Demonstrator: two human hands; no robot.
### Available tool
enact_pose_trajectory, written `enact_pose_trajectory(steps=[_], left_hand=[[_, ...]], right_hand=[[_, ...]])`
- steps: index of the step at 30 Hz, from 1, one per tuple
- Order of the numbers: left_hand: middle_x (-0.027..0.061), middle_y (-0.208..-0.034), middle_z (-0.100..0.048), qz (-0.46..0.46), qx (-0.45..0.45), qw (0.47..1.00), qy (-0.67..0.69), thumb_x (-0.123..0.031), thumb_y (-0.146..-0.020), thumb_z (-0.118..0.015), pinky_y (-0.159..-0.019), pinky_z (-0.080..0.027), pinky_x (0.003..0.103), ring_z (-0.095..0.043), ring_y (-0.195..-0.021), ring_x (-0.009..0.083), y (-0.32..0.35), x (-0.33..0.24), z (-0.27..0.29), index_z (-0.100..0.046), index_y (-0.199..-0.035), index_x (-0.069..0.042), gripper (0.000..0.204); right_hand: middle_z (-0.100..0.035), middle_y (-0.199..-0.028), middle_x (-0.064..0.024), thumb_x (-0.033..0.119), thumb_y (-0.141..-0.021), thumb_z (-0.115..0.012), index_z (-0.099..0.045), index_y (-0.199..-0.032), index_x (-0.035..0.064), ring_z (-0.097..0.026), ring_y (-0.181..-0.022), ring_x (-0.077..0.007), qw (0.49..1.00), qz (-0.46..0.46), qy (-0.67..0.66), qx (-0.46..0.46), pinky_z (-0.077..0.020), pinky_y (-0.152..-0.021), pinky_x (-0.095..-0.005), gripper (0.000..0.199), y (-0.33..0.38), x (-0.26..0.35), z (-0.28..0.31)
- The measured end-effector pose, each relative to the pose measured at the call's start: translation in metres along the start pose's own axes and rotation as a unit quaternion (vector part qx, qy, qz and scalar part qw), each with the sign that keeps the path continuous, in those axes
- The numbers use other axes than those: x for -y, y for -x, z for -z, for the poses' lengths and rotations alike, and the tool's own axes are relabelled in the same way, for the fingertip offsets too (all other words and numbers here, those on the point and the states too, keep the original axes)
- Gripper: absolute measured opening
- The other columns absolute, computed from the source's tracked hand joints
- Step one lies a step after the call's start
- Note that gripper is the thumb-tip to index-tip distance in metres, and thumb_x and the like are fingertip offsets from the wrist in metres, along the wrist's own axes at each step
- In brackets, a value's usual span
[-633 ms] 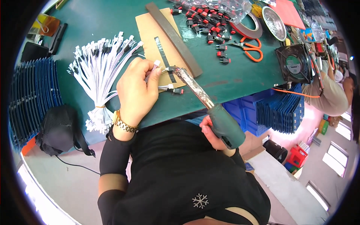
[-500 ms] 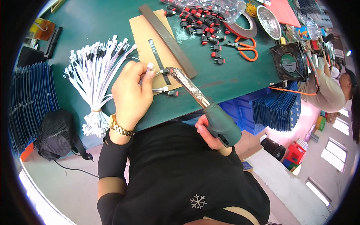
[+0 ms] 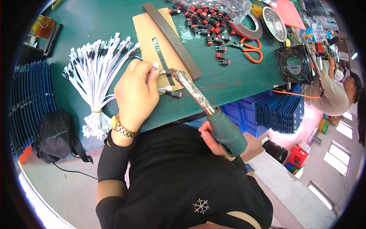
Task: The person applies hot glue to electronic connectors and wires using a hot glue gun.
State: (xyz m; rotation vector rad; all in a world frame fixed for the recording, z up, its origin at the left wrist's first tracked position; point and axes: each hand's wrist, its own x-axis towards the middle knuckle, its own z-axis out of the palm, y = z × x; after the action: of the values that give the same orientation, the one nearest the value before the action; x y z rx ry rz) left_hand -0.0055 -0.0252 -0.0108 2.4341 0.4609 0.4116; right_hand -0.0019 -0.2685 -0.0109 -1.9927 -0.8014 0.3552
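Note:
Pinched in my left hand (image 3: 136,82) is a thin cable with a white plug (image 3: 155,65), near the cardboard. The cable's dark end (image 3: 167,71) meets the tip of a metal barrel. That barrel belongs to a green-handled tool (image 3: 227,131), in my right hand (image 3: 211,139), its fingers partly hidden behind the handle. Just below the tip lies a black rocker switch (image 3: 176,94), with a white-plugged lead beside it. A tied bundle of white cables (image 3: 100,84) fans out left of my left hand. A dark flat bar (image 3: 173,40) crosses the cardboard (image 3: 144,28).
Red-and-black switches (image 3: 207,23) lie heaped at the back, near a tape roll (image 3: 249,28) and orange-handled scissors (image 3: 251,50). A square fan (image 3: 293,65) stands by the right edge. Blue racks (image 3: 32,103) line the left; a blue crate (image 3: 248,116) sits below right.
Both hands keep their grips and nearly the same pose. The left hand and cable plug appear slightly farther right, while the whole view shifts a little. The barrel tip stays at the cable's end.

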Motion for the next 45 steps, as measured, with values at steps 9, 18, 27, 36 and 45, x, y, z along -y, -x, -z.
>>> enact_pose_trajectory(steps=[9,18,27,36,45], left_hand=[[0.0092,-0.079,-0.054,-0.013,0.008,1.0,-0.023,-0.013,-0.082,-0.06,-0.059,-0.045,0.039,-0.057,-0.071,0.0315,-0.001,-0.001,0.003,-0.057,-0.081,-0.006,0.008],[0.0105,-0.079,-0.052,-0.011,-0.001,1.0,-0.011,-0.011,-0.083,-0.06,-0.06,-0.043,0.037,-0.055,-0.07,0.0313,0.002,0.0,0.002,-0.057,-0.084,-0.004,0.008],[0.0098,-0.081,-0.053,-0.004,-0.005,1.0,0.003,-0.011,-0.082,-0.06,-0.061,-0.044,0.04,-0.056,-0.073,0.0321,0.003,0.0,0.003,-0.057,-0.083,-0.005,0.007],[0.0096,-0.079,-0.053,-0.002,-0.018,1.0,0.02,-0.011,-0.081,-0.06,-0.06,-0.044,0.04,-0.056,-0.072,0.0313,0.003,0.002,0.001,-0.058,-0.081,-0.005,0.006],[0.0095,-0.078,-0.052,-0.002,-0.024,0.999,0.021,-0.013,-0.081,-0.06,-0.06,-0.044,0.04,-0.056,-0.072,0.031,0.004,0.005,0.001,-0.058,-0.08,-0.005,0.007]], right_hand=[[-0.066,-0.084,-0.0085,0.01,-0.065,-0.073,-0.065,-0.095,0.0049,-0.064,-0.065,-0.0232,0.997,0.039,0.052,-0.042,-0.0511,-0.056,-0.0292,0.032,0.006,-0.01,-0.009],[-0.067,-0.075,-0.0039,0.01,-0.066,-0.07,-0.068,-0.085,0.013,-0.065,-0.066,-0.0242,0.986,-0.002,0.155,-0.061,-0.0502,-0.059,-0.0318,0.019,0.007,0.0,-0.016],[-0.066,-0.083,-0.0116,0.004,-0.069,-0.069,-0.064,-0.088,-0.0023,-0.064,-0.061,-0.0219,0.968,0.13,0.194,-0.09,-0.0506,-0.052,-0.0275,0.02,-0.001,0.009,-0.023],[-0.063,-0.076,-0.009,0.005,-0.068,-0.068,-0.064,-0.084,0.0,-0.061,-0.057,-0.0195,0.933,0.183,0.29,-0.11,-0.0493,-0.049,-0.026,0.017,-0.004,0.017,-0.029],[-0.059,-0.071,-0.0084,0.003,-0.067,-0.068,-0.063,-0.081,0.0005,-0.061,-0.056,-0.0203,0.939,0.16,0.279,-0.124,-0.0492,-0.046,-0.0256,0.015,-0.006,0.02,-0.036]])
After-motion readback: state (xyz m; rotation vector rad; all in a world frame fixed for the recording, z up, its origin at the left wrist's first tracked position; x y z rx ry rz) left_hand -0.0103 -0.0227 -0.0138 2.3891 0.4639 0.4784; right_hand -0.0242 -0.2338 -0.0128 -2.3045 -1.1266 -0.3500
